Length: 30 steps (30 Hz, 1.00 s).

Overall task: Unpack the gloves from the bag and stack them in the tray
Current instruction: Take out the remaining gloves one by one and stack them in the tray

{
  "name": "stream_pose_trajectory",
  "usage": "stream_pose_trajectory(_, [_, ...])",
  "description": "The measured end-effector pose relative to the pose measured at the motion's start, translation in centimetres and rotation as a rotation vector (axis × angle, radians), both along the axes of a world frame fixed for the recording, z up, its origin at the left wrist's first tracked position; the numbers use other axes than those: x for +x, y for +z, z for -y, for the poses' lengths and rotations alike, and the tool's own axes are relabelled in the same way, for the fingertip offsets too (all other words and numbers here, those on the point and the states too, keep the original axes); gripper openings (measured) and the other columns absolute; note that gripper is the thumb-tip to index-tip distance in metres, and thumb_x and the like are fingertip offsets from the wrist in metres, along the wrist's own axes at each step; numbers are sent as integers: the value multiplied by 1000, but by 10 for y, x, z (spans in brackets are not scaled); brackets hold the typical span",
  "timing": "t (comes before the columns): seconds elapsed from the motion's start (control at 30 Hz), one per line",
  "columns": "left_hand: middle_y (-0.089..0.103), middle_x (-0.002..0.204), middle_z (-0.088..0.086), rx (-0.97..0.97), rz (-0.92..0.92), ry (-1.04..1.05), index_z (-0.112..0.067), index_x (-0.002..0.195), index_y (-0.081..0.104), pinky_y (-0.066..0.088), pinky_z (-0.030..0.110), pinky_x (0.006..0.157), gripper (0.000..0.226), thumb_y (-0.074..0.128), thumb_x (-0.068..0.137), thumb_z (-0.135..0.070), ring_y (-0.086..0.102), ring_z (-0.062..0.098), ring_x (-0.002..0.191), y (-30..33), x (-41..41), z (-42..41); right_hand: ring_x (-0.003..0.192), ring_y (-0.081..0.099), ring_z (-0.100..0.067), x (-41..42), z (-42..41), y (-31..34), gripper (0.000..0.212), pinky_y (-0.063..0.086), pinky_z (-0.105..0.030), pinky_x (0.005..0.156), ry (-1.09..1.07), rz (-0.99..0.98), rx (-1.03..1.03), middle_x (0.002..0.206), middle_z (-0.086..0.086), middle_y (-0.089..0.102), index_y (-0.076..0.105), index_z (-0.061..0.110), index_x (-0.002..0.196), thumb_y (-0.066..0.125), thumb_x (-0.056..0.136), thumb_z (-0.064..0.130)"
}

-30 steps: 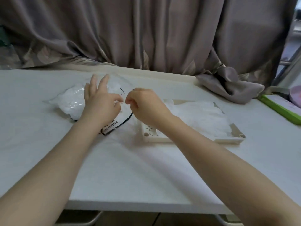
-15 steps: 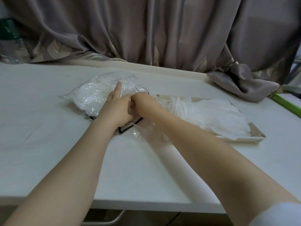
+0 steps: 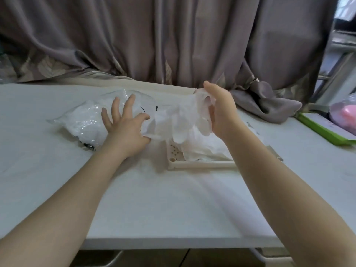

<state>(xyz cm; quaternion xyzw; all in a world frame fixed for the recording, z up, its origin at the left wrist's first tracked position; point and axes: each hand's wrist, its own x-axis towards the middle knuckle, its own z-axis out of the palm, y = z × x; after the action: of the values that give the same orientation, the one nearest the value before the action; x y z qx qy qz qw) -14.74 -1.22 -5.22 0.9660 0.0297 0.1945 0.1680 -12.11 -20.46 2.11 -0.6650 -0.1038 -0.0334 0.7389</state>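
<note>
Head | bag (image 3: 86, 120): gloves inside, left hand (image 3: 125, 130) spread on it | right hand (image 3: 221, 114) grips glove (image 3: 185, 120) over tray (image 3: 173, 160)

1. It looks like a room in a home or a makeshift indoor work area, not a lab or a shop.
2. A heavy grey-brown curtain (image 3: 173, 39) with a leaf pattern hangs in folds behind the plain white worktop (image 3: 154, 199), its hem bunched on the surface.
3. At the right edge lie a green-edged board (image 3: 323, 130) and a pink object in a clear wrap (image 3: 344, 114), beside a metal frame (image 3: 335, 78).
</note>
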Motion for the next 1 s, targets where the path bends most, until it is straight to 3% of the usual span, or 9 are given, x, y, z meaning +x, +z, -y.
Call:
stream_pose_trajectory(0.13, [15, 154, 0, -117, 260, -265, -21, 137, 41, -8, 39, 113, 77, 47, 60, -26, -2, 24, 143, 23, -24, 44, 71, 58, -22, -3, 23, -1, 25, 45, -32, 72, 21, -221, 197, 69, -3, 58, 55, 11, 75, 55, 91, 30])
stream_pose_trajectory(0.33, [33, 145, -11, -708, -121, -587, -29, 146, 22, 42, 29, 99, 81, 70, 80, -30, 45, 9, 124, 36, -26, 108, 56, 64, -16, -14, 59, 8, 41, 52, -21, 56, 152, -295, 347, 59, -2, 62, 58, 12, 71, 43, 97, 39])
stream_pose_trajectory(0.4, [56, 122, -9, -955, -180, -552, -25, 135, 41, 52, 22, 79, 55, 65, 85, -29, 60, 6, 101, 34, -24, 122, 55, 65, -14, -16, 66, 10, 42, 52, -19, 53, 145, -322, 374, 59, -1, 63, 59, 12, 75, 40, 98, 41])
stream_pose_trajectory(0.5, [65, 83, -2, -1196, -186, -513, -13, 103, 61, 49, 22, 61, 17, 49, 96, -22, 60, 12, 73, 32, -22, 130, 73, 70, -22, -9, 75, 4, 36, 56, -28, 76, 7, -319, 276, 78, -5, 71, 60, 13, 83, 44, 97, 43])
stream_pose_trajectory(0.57, [66, 69, -5, -1274, -127, -466, -15, 85, 64, 47, 23, 61, 21, 48, 97, -20, 60, 9, 63, 35, -21, 126, 57, 66, -20, -5, 77, -4, 30, 55, -24, 55, -93, -320, 146, 70, -3, 70, 59, 13, 87, 47, 97, 38])
stream_pose_trajectory(0.63, [62, 53, -15, -1229, -49, -358, -19, 74, 61, 44, 14, 54, 28, 47, 97, -25, 57, -2, 50, 41, -19, 117, 38, 41, -9, -3, 77, -13, 26, 30, -15, 33, -79, -315, 32, 64, -3, 52, 55, 11, 91, 47, 98, 35])
stream_pose_trajectory(0.8, [65, 55, -9, -1303, 53, -103, -18, 62, 65, 48, 14, 63, 49, 45, 93, -49, 63, 7, 61, 52, -13, 75, 39, 21, -8, 5, 71, -22, 34, 17, -16, 42, -22, -354, -223, 70, 1, 40, 57, 19, 82, 58, 85, 54])
stream_pose_trajectory(0.87, [62, 62, -4, -1160, 158, 73, -13, 73, 62, 43, 15, 55, 43, 37, 96, -40, 57, 12, 61, 53, -8, 48, 41, 21, -6, 6, 65, -20, 32, 17, -16, 38, 96, -364, -204, 71, 1, 39, 63, 20, 87, 61, 84, 51])
stream_pose_trajectory(1.0, [55, 101, 14, -692, 166, 262, 0, 110, 54, 38, 34, 78, 35, 43, 93, -28, 50, 29, 92, 38, 11, -2, 47, 44, -5, 7, 54, -23, 37, 22, -21, 46, 241, -323, -185, 67, 4, 51, 64, 17, 103, 70, 75, 41])
